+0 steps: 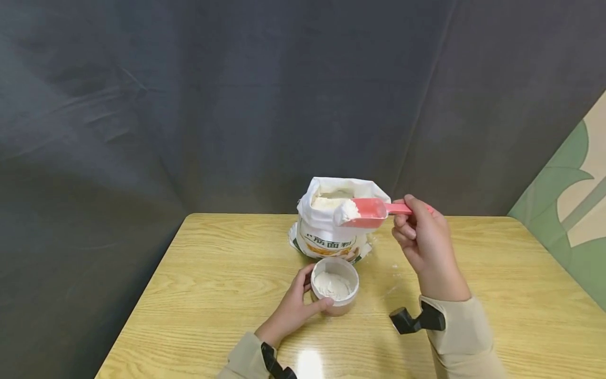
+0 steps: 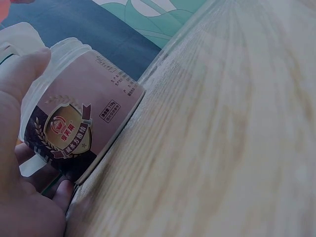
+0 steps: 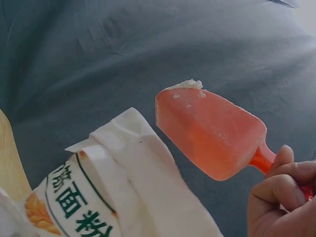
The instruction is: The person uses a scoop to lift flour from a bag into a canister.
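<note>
The step in hand appears to be the carrying of a loaded scoop. White powder is heaped at its front lip rather than deep in the bowl, so the load is best kept from spilling by a slight lowering of the handle end. Abrupt turns of the wrist should be avoided. If the load is to be tipped into the jar, the lip should be brought low over the middle of the rim and tilted gradually, since some powder is already contained there and a fast drop could raise dust.

The handle of the scoop is gripped by the right hand, with the thumb and curled fingers closed around it. The bowl is held out to the left of that hand, in front of the mouth of the bag as seen from the head; in the right wrist view a gap is shown between scoop and bag.

The jar is stood on the table, just nearer than the bag and to the near left of the right hand. Its left side is clasped by the left hand, the thumb laid against the near side by the rim and the fingers curved round the other side.
</note>
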The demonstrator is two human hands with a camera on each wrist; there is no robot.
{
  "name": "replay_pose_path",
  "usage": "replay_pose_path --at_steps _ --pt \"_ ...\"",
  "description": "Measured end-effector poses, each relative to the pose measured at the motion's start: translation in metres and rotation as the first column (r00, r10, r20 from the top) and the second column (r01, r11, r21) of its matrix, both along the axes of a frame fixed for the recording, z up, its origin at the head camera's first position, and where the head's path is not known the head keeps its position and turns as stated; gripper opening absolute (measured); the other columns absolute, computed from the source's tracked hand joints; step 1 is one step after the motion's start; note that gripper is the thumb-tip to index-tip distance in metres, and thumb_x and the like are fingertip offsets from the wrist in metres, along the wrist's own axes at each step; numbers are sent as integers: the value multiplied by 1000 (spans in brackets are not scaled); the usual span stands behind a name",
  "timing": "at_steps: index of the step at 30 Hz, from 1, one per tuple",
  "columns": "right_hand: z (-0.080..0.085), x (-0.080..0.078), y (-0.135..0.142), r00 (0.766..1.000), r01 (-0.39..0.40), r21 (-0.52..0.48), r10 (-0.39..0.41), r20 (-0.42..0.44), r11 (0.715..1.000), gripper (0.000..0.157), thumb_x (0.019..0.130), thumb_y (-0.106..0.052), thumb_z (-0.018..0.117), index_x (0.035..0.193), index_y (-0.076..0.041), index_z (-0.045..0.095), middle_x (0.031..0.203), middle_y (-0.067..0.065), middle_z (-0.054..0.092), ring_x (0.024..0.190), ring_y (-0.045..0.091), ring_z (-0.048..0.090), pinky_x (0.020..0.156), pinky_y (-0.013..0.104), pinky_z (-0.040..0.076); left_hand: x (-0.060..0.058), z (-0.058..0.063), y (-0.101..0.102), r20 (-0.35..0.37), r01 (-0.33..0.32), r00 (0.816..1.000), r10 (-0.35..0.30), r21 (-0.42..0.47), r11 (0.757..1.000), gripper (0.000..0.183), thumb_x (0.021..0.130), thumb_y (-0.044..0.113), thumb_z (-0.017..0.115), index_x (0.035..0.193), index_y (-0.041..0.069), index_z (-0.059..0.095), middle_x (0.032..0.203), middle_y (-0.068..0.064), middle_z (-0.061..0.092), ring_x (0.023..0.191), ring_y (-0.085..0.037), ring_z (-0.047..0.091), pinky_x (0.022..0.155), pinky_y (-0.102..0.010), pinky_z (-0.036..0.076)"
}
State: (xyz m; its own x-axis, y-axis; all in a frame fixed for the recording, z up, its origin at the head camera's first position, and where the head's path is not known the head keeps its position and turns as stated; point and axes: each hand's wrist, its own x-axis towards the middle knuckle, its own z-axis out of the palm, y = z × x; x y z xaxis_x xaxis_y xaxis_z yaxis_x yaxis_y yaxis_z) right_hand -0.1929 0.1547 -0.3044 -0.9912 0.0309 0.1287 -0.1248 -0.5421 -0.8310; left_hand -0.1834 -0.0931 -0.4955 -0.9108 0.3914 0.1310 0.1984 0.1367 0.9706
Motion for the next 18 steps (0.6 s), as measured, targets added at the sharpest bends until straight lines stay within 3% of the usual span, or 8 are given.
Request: replay_pose_path --at_steps 10,18 --pt "-31 19 0 999 -12 -44 10 -41 999 46 111 -15 40 79 -5 72 56 -2 55 45 9 24 48 24 5 2 1 -1 -15 5 1000 -5 -3 1000 79 91 28 78 154 14 33 156 -9 38 143 -26 39 118 -43 35" --pt "-42 25 -2 1000 -6 25 6 9 1000 46 111 -17 39 80 -8 72 57 -3 54 44 7 28 48 24 10 6 4 1 -6 25 1000 -25 -7 1000 78 93 27 76 155 14 31 156 -9 37 143 -25 38 118 -41 35"
